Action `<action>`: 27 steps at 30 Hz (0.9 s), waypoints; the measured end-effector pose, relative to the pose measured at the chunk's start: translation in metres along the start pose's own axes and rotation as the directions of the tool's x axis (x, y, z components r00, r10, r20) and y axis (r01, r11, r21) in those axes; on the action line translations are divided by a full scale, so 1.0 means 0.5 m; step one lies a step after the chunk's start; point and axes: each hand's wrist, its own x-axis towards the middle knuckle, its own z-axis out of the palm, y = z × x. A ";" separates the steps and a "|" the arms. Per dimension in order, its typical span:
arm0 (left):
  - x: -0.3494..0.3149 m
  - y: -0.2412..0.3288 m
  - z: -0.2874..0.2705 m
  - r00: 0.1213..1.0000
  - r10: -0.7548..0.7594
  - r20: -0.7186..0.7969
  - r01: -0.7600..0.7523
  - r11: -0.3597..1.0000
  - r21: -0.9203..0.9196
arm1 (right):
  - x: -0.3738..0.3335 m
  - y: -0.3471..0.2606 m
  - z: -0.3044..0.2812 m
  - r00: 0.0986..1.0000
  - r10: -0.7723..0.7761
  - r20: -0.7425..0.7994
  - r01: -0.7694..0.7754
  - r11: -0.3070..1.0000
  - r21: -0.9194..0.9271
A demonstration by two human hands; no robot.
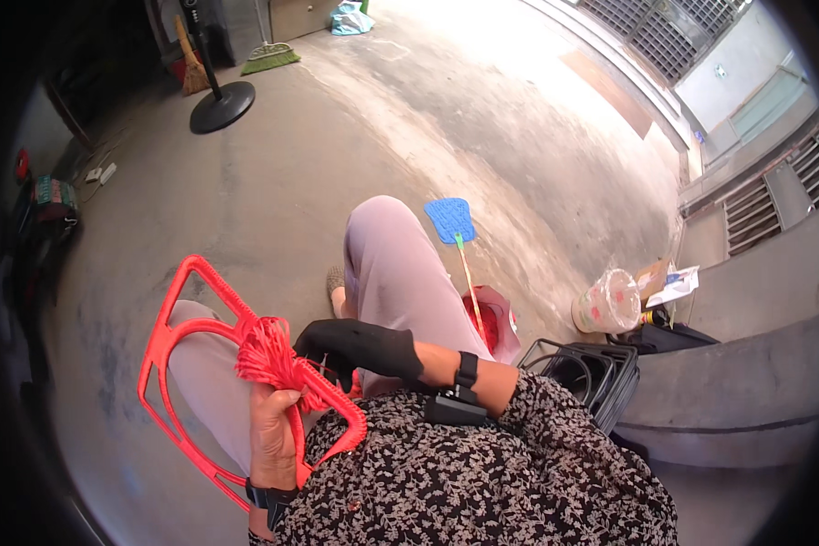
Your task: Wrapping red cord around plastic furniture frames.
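Note:
My left hand (273,428) grips a red plastic frame (168,337) and a bundle of red cord (268,355) wound around one of its bars. The frame rests across my lap, reaching out to the left. My right hand (350,346), in a black glove, comes in from the right and touches the cord bundle and the frame bar with its fingertips. A black band sits on each wrist. My legs in pale trousers stretch forward under the frame.
A blue fly swatter (452,223) leans by my right knee, above a pink bag (500,323) of red material. A black wire rack (582,369) and a clear plastic jar (610,300) stand at right beside a concrete ledge (746,382). A fan base (220,105) and broom (270,56) stand far back.

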 end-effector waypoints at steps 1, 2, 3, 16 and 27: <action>0.002 0.000 -0.021 1.000 -0.003 0.019 0.000 0.989 0.149 | 0.003 0.011 -0.011 0.995 -0.100 0.025 0.103 0.967 -0.233; 0.005 -0.004 -0.032 0.999 -0.009 0.039 -0.003 0.956 0.294 | 0.003 0.014 -0.011 0.995 -0.102 0.013 0.102 0.969 -0.226; 0.000 -0.010 -0.037 0.999 0.024 -0.022 -0.017 0.959 0.281 | 0.014 0.011 -0.001 0.993 0.088 -0.072 -0.098 0.984 -0.147; -0.003 -0.001 -0.005 1.000 0.024 -0.011 -0.015 0.869 0.495 | -0.009 0.021 -0.029 0.948 0.028 -0.317 -0.017 0.999 0.039; 0.012 0.005 -0.035 0.996 -0.059 0.063 0.038 0.956 0.290 | -0.080 -0.008 -0.131 0.689 -0.241 -0.684 0.070 0.961 -0.267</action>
